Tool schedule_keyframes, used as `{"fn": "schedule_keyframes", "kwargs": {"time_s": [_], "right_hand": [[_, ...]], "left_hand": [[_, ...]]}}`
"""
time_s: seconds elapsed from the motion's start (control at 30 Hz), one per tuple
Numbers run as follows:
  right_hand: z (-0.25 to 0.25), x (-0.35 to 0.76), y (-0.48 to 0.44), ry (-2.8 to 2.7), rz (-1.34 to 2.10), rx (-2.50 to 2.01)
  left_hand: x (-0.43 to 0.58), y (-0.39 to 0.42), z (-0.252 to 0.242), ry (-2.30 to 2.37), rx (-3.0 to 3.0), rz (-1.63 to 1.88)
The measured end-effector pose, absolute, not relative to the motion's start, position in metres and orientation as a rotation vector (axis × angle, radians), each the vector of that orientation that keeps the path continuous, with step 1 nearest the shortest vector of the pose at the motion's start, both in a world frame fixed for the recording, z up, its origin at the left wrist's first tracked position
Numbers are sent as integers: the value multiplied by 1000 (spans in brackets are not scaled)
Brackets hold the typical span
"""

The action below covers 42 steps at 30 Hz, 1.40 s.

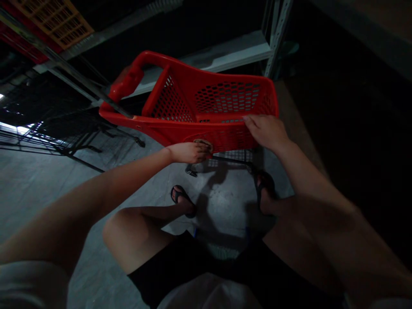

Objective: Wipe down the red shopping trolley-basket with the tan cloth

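A red plastic shopping cart [225, 76] with holes in its walls stands in front of me. My left hand [190, 152] is closed on a brownish cloth [204, 144], pressed against the outside of the cart's near side. Part of the cloth is hidden by the fingers. Over the near rim, towards the cart's right end, lies my right hand [267, 129], gripping the edge; some of its fingers are out of sight.
Behind the cart is a metal shelf [238, 51]. An orange crate [58, 21] sits at the upper left, above black wire racks [32, 137]. My sandalled feet [182, 199] rest on the grey floor [222, 197]. The right side is dark.
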State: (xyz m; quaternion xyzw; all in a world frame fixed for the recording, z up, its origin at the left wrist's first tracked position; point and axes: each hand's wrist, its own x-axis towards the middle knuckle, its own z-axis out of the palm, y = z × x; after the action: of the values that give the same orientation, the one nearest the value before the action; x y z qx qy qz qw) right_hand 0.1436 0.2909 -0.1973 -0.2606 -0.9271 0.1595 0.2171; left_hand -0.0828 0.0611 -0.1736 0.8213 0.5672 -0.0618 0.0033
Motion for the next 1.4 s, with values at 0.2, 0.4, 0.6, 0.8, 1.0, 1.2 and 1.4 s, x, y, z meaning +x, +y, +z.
{"fn": "schedule_keyframes", "kwargs": {"time_s": [0.2, 0.4, 0.6, 0.8, 1.0, 1.2, 1.4], "right_hand": [[-197, 155, 302, -2604, 288, -675], [-201, 160, 307, -2625, 351, -582], [-206, 160, 309, -2607, 477, -481], [-210, 160, 305, -2546, 486, -447], [-215, 160, 310, -2545, 435, -472], [-222, 160, 324, -2549, 445, -431], [-225, 156, 327, -2531, 515, -433]], "left_hand": [[-3, 151, -212, 1378, 2854, -309], [-61, 109, -215, 1432, 2584, -170], [-141, -2, -188, 1591, 2383, -258], [-131, -7, -174, 1640, 2488, -371], [-40, 103, -194, 1377, 2746, -288], [-6, 171, -218, 1387, 2864, -285], [-73, 110, -218, 1318, 2794, -524]]}}
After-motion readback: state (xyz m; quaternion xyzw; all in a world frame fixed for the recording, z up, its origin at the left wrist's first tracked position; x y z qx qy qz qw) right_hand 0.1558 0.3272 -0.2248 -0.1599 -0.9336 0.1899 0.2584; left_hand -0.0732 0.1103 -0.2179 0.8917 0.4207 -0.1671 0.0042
